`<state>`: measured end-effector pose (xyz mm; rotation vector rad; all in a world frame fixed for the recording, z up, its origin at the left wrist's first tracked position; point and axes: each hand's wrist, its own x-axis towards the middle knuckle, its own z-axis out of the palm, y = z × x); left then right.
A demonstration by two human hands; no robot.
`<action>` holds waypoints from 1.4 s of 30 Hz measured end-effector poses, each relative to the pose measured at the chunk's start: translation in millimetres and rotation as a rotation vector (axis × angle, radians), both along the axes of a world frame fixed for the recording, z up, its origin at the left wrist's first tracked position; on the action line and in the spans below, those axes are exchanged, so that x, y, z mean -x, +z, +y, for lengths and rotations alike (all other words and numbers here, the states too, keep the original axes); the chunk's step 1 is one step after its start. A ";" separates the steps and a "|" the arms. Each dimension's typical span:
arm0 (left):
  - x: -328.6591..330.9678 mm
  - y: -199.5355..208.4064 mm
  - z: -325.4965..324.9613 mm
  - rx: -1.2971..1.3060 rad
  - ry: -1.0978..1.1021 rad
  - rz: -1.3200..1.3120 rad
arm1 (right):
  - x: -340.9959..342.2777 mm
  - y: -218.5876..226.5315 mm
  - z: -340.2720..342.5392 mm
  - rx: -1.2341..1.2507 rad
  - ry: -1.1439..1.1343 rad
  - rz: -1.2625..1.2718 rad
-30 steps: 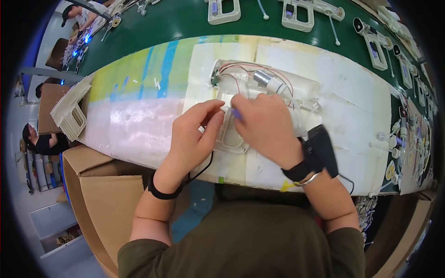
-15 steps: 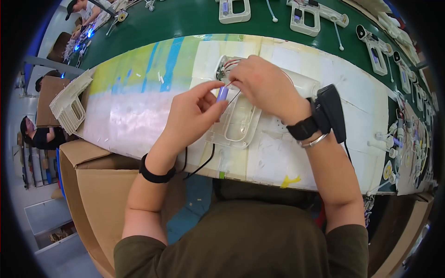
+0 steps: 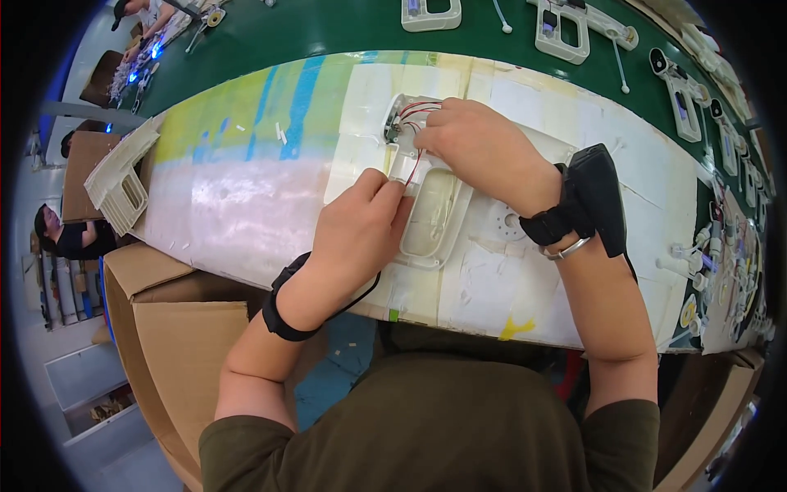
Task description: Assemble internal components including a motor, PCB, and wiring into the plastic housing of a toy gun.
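An opened white plastic housing [image 3: 422, 263] with a loop-shaped handle lies on the covered board in front of me. Over the left side of its handle, my left hand [image 3: 358, 220] is closed with its fingertips pointing down. The purple battery cell seen there earlier is now hidden by those fingers; a thin dark red wire [image 3: 416, 161] runs down to them. My right hand [image 3: 488, 153], above the housing's body, pinches at the wires. More red and dark wires [image 3: 420, 105] loop from its fingers to the round end of the housing, where small inner parts show.
Small white scraps [image 3: 281, 134] lie on the board [image 3: 254, 201]. A ribbed white plastic piece [image 3: 123, 184] leans at its left edge. Similar white housings [image 3: 562, 41] rest on the green table [image 3: 344, 29] beyond. A cardboard box [image 3: 193, 353] stands at lower left; people work at far left.
My left hand has turned over and moved down onto the handle's left side, and the purple battery cell has gone out of sight beneath it. My right hand stays by the wires.
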<state>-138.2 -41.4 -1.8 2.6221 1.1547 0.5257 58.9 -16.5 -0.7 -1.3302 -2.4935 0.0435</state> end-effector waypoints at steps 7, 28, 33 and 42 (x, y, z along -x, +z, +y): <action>-11.1 -0.3 12.0 0.048 -0.042 -0.022 | 1.4 9.8 7.5 0.040 0.015 -0.073; -5.5 46.4 -19.6 0.132 -0.187 -0.050 | -69.5 -38.6 -182.7 -0.125 -0.515 0.375; -63.5 65.6 -3.6 -0.066 -0.519 -0.004 | -75.3 -15.8 -162.8 -0.081 -0.364 0.575; -77.3 55.0 -7.3 0.004 -0.490 -0.146 | -84.4 8.0 -158.8 0.273 -0.382 1.035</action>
